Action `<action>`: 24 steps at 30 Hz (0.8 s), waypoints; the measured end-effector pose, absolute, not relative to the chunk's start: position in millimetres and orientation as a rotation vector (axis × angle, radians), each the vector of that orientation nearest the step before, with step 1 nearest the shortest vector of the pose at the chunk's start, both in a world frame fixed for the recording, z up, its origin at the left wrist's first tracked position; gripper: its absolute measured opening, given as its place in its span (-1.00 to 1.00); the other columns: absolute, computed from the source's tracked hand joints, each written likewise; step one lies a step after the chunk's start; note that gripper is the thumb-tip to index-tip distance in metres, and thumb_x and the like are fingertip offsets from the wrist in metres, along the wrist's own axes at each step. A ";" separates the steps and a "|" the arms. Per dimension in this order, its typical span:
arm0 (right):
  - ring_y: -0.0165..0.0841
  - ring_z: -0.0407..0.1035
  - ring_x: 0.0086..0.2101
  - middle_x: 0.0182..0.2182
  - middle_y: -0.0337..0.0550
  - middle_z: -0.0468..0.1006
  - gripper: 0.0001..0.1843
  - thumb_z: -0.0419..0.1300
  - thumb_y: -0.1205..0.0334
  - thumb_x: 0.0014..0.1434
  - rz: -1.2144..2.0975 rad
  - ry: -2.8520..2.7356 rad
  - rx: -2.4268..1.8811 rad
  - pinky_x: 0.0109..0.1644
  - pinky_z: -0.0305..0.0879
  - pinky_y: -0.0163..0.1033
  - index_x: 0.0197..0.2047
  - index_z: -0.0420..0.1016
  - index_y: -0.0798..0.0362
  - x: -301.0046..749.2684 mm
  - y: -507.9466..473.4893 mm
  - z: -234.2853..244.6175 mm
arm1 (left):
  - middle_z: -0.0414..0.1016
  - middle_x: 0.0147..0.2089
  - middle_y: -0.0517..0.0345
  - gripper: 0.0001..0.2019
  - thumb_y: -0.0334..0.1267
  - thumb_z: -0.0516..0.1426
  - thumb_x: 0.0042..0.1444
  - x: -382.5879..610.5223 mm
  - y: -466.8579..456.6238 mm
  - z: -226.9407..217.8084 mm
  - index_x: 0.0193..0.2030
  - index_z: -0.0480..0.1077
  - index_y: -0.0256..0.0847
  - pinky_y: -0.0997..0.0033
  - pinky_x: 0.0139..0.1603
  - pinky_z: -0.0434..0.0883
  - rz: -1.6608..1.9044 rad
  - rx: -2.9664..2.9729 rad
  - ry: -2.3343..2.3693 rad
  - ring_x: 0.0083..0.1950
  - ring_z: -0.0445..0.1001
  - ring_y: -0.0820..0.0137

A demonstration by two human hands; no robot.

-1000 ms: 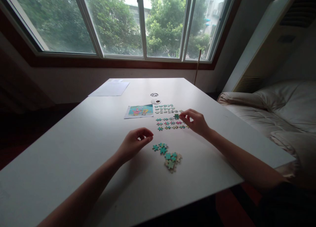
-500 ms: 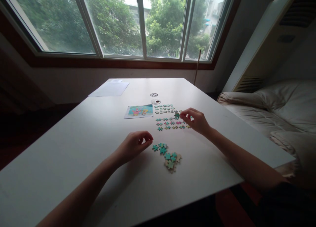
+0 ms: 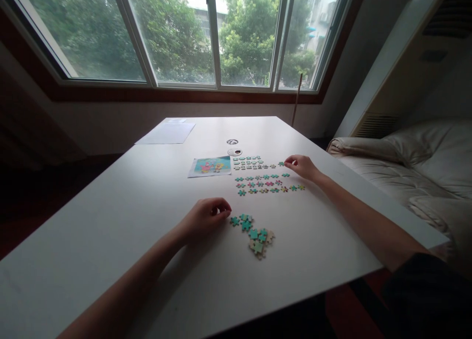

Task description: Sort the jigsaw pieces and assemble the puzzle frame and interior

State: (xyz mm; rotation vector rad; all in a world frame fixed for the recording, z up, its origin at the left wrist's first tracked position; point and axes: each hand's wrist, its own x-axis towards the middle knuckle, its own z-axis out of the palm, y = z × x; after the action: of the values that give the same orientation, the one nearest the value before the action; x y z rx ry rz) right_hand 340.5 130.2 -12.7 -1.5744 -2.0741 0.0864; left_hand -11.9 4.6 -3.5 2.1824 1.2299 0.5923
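Note:
My right hand [image 3: 303, 168] is over the right end of the upper rows, thumb and fingertips pinched on a green jigsaw piece [image 3: 281, 164] at table level. Left of it, rows of small jigsaw pieces [image 3: 266, 177] in green, pink and yellow lie spaced apart on the white table [image 3: 110, 221]. My left hand [image 3: 207, 217] rests on the table, fingers curled and the thumb against the fingertips, with nothing showing between them. Just right of its fingertips is a loose pile of jigsaw pieces [image 3: 254, 234], mostly teal, some showing a bare tan side.
A cartoon picture sheet [image 3: 210, 167] lies left of the rows. Behind them are two round inserts [image 3: 234, 152] in the tabletop. White paper [image 3: 167, 133] lies at the far left corner. A pale sofa [image 3: 387, 171] stands right of the table, and a window [image 3: 184, 39] is beyond it.
My right hand has moved right and slightly away with the jigsaw piece, lowering it to the end of an upper row. The left hand stays beside the pile.

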 end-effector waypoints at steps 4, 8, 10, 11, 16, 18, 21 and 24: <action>-0.40 0.38 -0.43 -0.40 -0.17 0.57 -0.80 0.17 0.15 0.06 0.119 -2.069 -1.668 -0.29 0.23 -0.32 -0.33 0.54 0.08 338.4 149.6 -16.2 | 0.38 -0.49 0.21 -0.78 -0.17 0.05 0.04 -13.1 7.7 -4.7 -0.34 0.45 -0.25 0.52 -0.46 0.21 0.595 2.143 1.246 -0.47 0.26 0.46; -0.38 0.40 -0.38 -0.36 -0.14 0.58 -0.79 0.17 0.15 0.05 0.130 -2.021 -1.741 -0.29 0.23 -0.33 -0.34 0.54 0.08 331.0 171.0 -17.4 | 0.39 -0.48 0.20 -0.76 -0.15 0.05 0.05 -12.7 8.4 -4.5 -0.34 0.45 -0.25 0.52 -0.46 0.22 0.604 2.114 1.254 -0.46 0.27 0.45; -0.38 0.40 -0.38 -0.36 -0.12 0.58 -0.79 0.17 0.15 0.04 0.143 -1.999 -1.782 -0.30 0.23 -0.34 -0.34 0.55 0.10 327.7 180.8 -18.6 | 0.39 -0.48 0.20 -0.76 -0.14 0.04 0.05 -12.4 8.2 -4.0 -0.34 0.44 -0.25 0.52 -0.46 0.22 0.606 2.105 1.255 -0.46 0.26 0.45; -0.37 0.40 -0.38 -0.37 -0.11 0.58 -0.79 0.18 0.15 0.03 0.152 -1.992 -1.800 -0.32 0.22 -0.34 -0.34 0.55 0.10 326.4 185.0 -19.5 | 0.39 -0.49 0.20 -0.76 -0.14 0.05 0.05 -12.3 8.1 -3.8 -0.34 0.44 -0.25 0.51 -0.46 0.22 0.605 2.102 1.256 -0.46 0.26 0.45; -0.37 0.39 -0.39 -0.39 -0.10 0.57 -0.74 0.22 0.07 0.00 0.214 -2.017 -1.833 -0.35 0.22 -0.35 -0.35 0.55 0.10 323.7 197.3 -25.1 | 0.41 -0.47 0.20 -0.75 -0.12 0.05 0.05 -12.3 8.5 -3.1 -0.34 0.44 -0.25 0.50 -0.45 0.22 0.601 2.087 1.262 -0.46 0.26 0.45; -0.39 0.38 -0.37 -0.34 -0.11 0.56 -0.74 0.18 0.10 0.05 0.227 -2.033 -1.812 -0.32 0.22 -0.36 -0.25 0.54 0.08 323.6 199.2 -26.7 | 0.41 -0.46 0.20 -0.75 -0.12 0.05 0.05 -12.4 8.7 -3.2 -0.34 0.45 -0.25 0.50 -0.45 0.22 0.599 2.083 1.264 -0.46 0.26 0.45; -0.44 0.37 -0.36 -0.27 -0.17 0.55 -0.72 0.12 0.24 0.11 0.258 -2.083 -1.761 -0.28 0.21 -0.39 -0.09 0.48 0.01 323.0 201.9 -27.2 | 0.41 -0.47 0.20 -0.75 -0.12 0.05 0.05 -12.7 8.5 -3.5 -0.34 0.45 -0.24 0.49 -0.44 0.22 0.597 2.080 1.267 -0.46 0.26 0.45; -0.46 0.36 -0.36 -0.25 -0.21 0.54 -0.71 0.14 0.31 0.09 0.298 -2.158 -1.720 -0.27 0.21 -0.40 -0.09 0.50 -0.03 322.0 205.5 -25.3 | 0.41 -0.47 0.20 -0.75 -0.11 0.05 0.04 -12.5 8.2 -3.4 -0.34 0.44 -0.25 0.49 -0.45 0.22 0.596 2.077 1.266 -0.46 0.25 0.45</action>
State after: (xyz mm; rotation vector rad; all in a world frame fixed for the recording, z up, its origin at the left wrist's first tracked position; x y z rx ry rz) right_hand 322.0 205.5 -25.3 -1.7198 -2.1583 0.2983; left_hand -12.5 8.2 -3.4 2.0768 1.2659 0.5955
